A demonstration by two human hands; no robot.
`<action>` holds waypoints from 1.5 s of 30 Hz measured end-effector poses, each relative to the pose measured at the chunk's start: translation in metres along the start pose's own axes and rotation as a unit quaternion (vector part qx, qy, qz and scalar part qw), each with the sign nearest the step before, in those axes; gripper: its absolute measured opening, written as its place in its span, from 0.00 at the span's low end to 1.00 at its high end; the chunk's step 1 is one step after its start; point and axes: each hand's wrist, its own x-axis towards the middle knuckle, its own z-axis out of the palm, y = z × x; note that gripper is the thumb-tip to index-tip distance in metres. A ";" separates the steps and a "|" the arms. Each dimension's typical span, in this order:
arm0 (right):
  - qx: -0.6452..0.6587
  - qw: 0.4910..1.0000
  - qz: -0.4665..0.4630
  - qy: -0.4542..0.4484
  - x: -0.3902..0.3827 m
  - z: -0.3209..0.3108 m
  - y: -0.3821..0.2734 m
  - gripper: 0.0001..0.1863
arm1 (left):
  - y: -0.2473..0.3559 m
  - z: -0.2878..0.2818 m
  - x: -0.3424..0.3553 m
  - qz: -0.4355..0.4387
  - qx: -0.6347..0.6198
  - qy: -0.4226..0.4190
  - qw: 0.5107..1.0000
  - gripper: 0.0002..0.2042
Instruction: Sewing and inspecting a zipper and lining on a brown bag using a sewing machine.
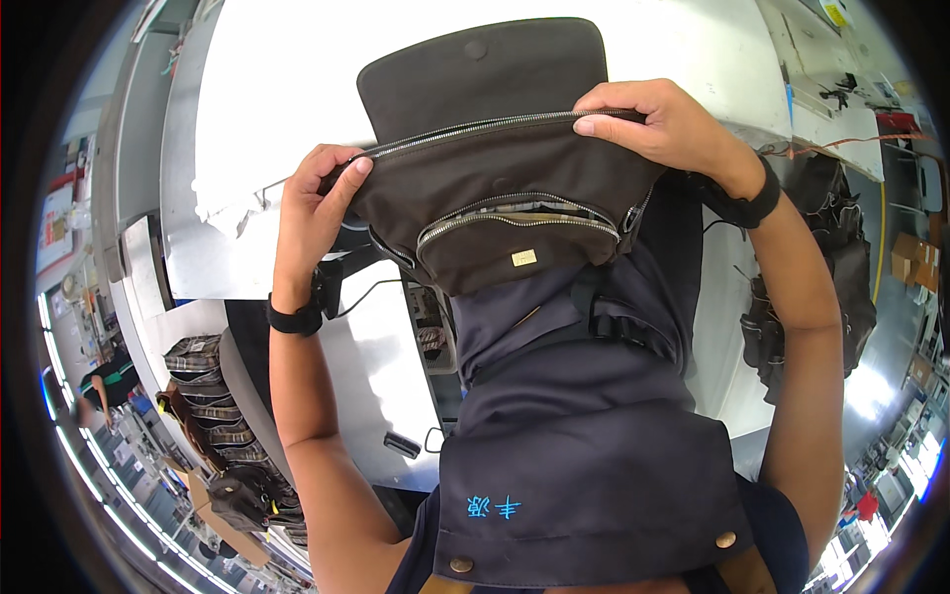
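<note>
Between my hands stretches a dark brown backpack (426,198), resting over my lap at the table's edge. My left hand (319,203) pinches the left end of its zippered top edge between thumb and fingers. At the right end of that same edge, my right hand (668,124) is closed on the fabric, thumb in front. Beyond the zipper a wide flap (485,84) with a round snap lies spread on the white table. The curved front pocket (475,259) gapes at its zipper, showing a light lining; a small pale gold plate (522,258) sits below it.
The white table (267,79) extends ahead. Dark bags with plaid showing pile up at left (213,406); more dark bags (841,238) hang at right. A small black object (401,445) lies by my left arm. An orange cord (841,144) runs at right. Another person (111,381) is far left.
</note>
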 end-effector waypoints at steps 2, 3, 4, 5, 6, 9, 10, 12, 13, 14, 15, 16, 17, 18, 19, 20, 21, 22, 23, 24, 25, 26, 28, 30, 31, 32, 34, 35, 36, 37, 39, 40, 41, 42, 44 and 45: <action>0.014 1.000 -0.019 0.020 0.000 0.004 0.002 0.11 | 0.005 0.006 -0.002 0.043 -0.005 -0.006 0.999 0.09; 0.004 0.999 -0.028 0.029 0.000 0.006 0.003 0.11 | 0.006 0.007 -0.003 0.086 0.002 -0.008 0.996 0.08; 0.000 0.999 -0.027 0.039 0.000 0.008 0.004 0.11 | 0.007 0.008 -0.003 0.073 -0.002 -0.005 0.997 0.08; -0.003 0.999 -0.037 0.035 -0.001 0.009 0.006 0.11 | 0.007 0.008 -0.003 0.092 0.030 -0.017 0.995 0.08; -0.016 0.998 -0.053 0.038 -0.001 0.009 0.007 0.11 | 0.007 0.007 -0.003 0.120 0.064 -0.024 0.990 0.08; -0.019 0.997 -0.063 0.032 -0.001 0.004 0.008 0.10 | 0.001 0.005 0.001 0.027 0.024 -0.017 0.999 0.08; -0.006 0.998 -0.057 0.027 -0.001 0.002 0.007 0.10 | -0.001 0.006 0.003 0.031 -0.004 -0.016 0.999 0.09; -0.051 0.997 -0.055 0.029 -0.002 0.002 0.003 0.09 | -0.005 0.006 0.004 0.029 -0.022 -0.028 0.999 0.10; -0.085 0.993 -0.070 0.041 -0.003 0.003 0.000 0.09 | -0.006 0.006 0.005 0.005 -0.028 -0.032 0.999 0.11; -0.092 0.994 -0.055 0.033 -0.005 0.005 -0.003 0.09 | -0.007 0.006 0.005 0.005 -0.030 -0.035 0.999 0.11; -0.118 0.988 -0.073 0.066 -0.006 0.006 -0.006 0.09 | -0.008 0.006 0.005 0.013 -0.016 -0.036 0.999 0.11; -0.145 0.982 -0.076 0.092 -0.005 0.008 -0.007 0.10 | -0.008 0.006 0.005 0.029 -0.005 -0.038 0.999 0.12; -0.140 0.981 -0.093 0.094 -0.004 0.008 -0.009 0.10 | -0.007 0.005 0.004 0.016 0.000 -0.035 0.999 0.12; -0.173 0.965 -0.121 0.155 -0.001 0.006 -0.009 0.10 | -0.007 0.005 0.004 0.014 0.013 -0.042 0.999 0.12; -0.207 0.942 -0.141 0.221 0.002 0.003 -0.009 0.11 | -0.006 0.005 0.005 0.031 0.021 -0.045 0.998 0.11; -0.253 0.890 -0.249 0.285 0.016 -0.003 -0.007 0.14 | -0.006 0.005 0.006 0.023 0.026 -0.060 0.998 0.11; -0.281 0.890 -0.240 0.267 0.023 -0.009 -0.007 0.13 | -0.005 0.006 0.006 0.013 0.021 -0.043 0.999 0.11; -0.295 0.884 -0.246 0.267 0.031 -0.014 -0.007 0.14 | -0.005 0.007 0.006 0.016 0.024 -0.031 0.999 0.11; -0.298 0.897 -0.234 0.226 0.040 -0.019 -0.009 0.20 | -0.004 0.008 0.007 0.005 0.014 -0.027 1.000 0.12; -0.302 0.878 -0.287 0.237 0.058 -0.019 -0.011 0.21 | -0.003 0.009 0.007 -0.010 0.006 -0.031 0.999 0.12; -0.283 0.895 -0.281 0.200 0.077 -0.019 -0.016 0.23 | -0.002 0.009 0.008 -0.014 0.015 -0.029 0.999 0.12; -0.246 0.918 -0.257 0.176 0.091 -0.013 -0.022 0.26 | -0.001 0.009 0.008 -0.012 0.007 -0.049 0.999 0.12; -0.126 0.982 -0.140 0.012 0.107 -0.013 -0.033 0.23 | 0.001 0.009 0.010 -0.042 -0.005 -0.045 0.998 0.12; -0.185 0.976 -0.105 -0.043 0.129 -0.008 -0.046 0.20 | 0.003 0.005 0.012 -0.036 -0.017 -0.080 0.996 0.13; -0.239 0.963 -0.075 -0.103 0.137 -0.006 -0.052 0.16 | 0.004 0.001 0.011 -0.047 -0.011 -0.098 0.994 0.13; -0.238 0.962 -0.084 -0.107 0.139 -0.013 -0.050 0.16 | 0.005 -0.002 0.012 -0.050 -0.016 -0.094 0.994 0.13; -0.138 0.972 -0.169 -0.090 0.142 -0.031 -0.043 0.20 | 0.006 -0.006 0.018 -0.071 0.020 -0.116 0.990 0.15; -0.131 0.979 -0.135 -0.077 0.149 -0.031 -0.039 0.18 | 0.006 -0.006 0.021 -0.070 -0.022 -0.113 0.991 0.15; -0.138 0.980 -0.123 -0.071 0.152 -0.031 -0.034 0.18 | 0.007 -0.007 0.025 -0.078 -0.034 -0.117 0.989 0.15; -0.147 0.981 -0.113 -0.065 0.153 -0.033 -0.029 0.18 | 0.007 -0.007 0.029 -0.065 -0.038 -0.117 0.990 0.15; -0.153 0.980 -0.110 -0.064 0.155 -0.028 -0.019 0.18 | 0.008 -0.006 0.036 -0.086 -0.028 -0.118 0.989 0.15; -0.160 0.981 -0.097 -0.054 0.155 -0.025 -0.016 0.18 | 0.010 -0.004 0.037 -0.072 -0.024 -0.132 0.988 0.15; -0.159 0.980 -0.104 -0.063 0.154 -0.023 -0.014 0.18 | 0.013 -0.003 0.035 -0.088 -0.022 -0.124 0.988 0.15; -0.125 0.988 -0.072 -0.058 0.153 -0.022 -0.013 0.19 | 0.017 -0.001 0.033 -0.045 -0.001 -0.131 0.990 0.14; -0.116 0.990 -0.054 -0.049 0.151 -0.021 -0.013 0.20 | 0.028 0.003 0.023 0.003 0.059 -0.119 0.991 0.12; -0.116 0.990 -0.055 -0.051 0.151 -0.021 -0.013 0.20 | 0.035 0.008 0.017 0.029 0.043 -0.125 0.991 0.12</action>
